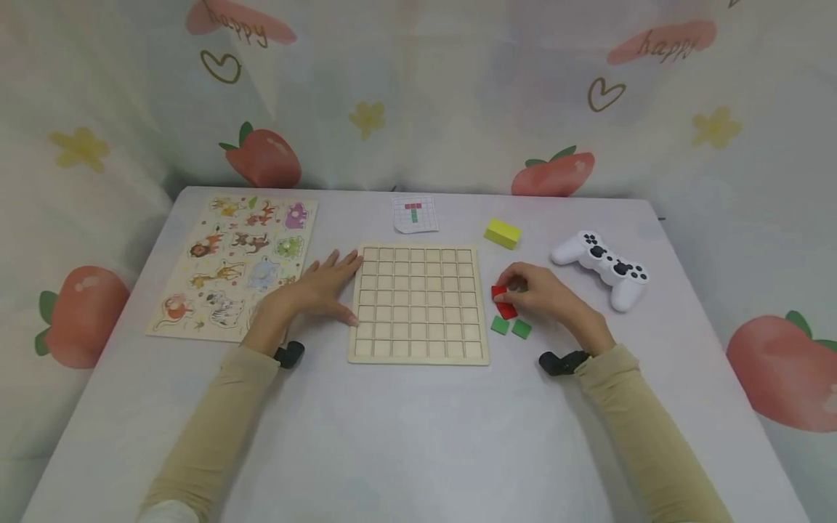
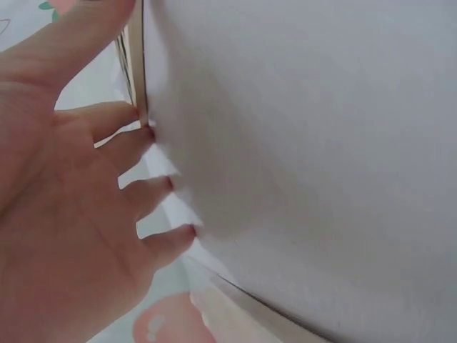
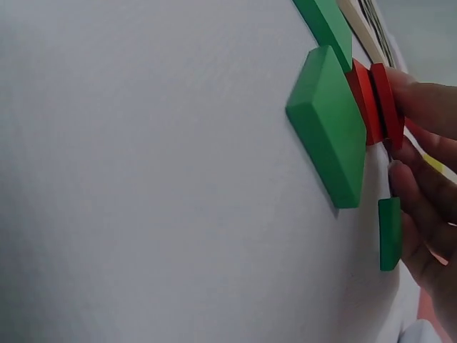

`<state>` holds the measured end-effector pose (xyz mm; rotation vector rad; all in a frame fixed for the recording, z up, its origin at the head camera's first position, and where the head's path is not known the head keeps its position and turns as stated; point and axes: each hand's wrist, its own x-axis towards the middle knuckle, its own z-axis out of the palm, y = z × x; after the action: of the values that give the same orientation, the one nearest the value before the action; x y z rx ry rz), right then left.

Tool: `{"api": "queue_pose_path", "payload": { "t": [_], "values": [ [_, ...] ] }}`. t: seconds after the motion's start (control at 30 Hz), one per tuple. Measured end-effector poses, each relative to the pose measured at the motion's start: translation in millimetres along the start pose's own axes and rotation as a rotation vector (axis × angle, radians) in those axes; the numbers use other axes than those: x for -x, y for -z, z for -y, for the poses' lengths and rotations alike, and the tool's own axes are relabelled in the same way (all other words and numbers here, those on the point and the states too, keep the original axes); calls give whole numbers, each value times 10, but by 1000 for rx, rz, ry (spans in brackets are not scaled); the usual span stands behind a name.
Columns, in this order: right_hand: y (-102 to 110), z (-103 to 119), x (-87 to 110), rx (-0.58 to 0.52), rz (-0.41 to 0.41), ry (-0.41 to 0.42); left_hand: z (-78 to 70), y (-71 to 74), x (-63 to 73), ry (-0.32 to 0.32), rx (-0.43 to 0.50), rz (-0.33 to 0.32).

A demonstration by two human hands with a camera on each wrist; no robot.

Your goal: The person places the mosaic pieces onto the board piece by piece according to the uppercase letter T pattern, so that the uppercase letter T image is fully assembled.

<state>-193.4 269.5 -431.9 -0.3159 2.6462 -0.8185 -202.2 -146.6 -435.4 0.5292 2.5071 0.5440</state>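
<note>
A wooden grid board (image 1: 419, 360) of square cells lies flat mid-table. My left hand (image 1: 322, 285) rests at its left edge, fingers spread, the thumb and fingertips touching the frame. To the board's right, my right hand (image 1: 532, 292) pinches a red tile (image 3: 387, 107) between thumb and fingers. Another red tile (image 1: 506, 311) lies just below that hand. Two green tiles, a left one (image 1: 500, 325) and a right one (image 1: 521, 329), sit nearer the front. In the right wrist view, one more green piece (image 3: 389, 234) shows beside the curled fingers.
Behind the board lies a paper card (image 1: 425, 221) with a red and green T pattern. A yellow block (image 1: 502, 233) and a white game controller (image 1: 600, 269) are at the right. An animal puzzle board (image 1: 196, 330) lies left, partly under my left forearm.
</note>
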Motion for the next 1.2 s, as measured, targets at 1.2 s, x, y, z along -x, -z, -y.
{"api": "queue_pose_path", "payload": {
  "t": [1.2],
  "values": [
    [-238,537,-467,-332,-168,110,-52,33,47,2,83,-3]
  ]
}}
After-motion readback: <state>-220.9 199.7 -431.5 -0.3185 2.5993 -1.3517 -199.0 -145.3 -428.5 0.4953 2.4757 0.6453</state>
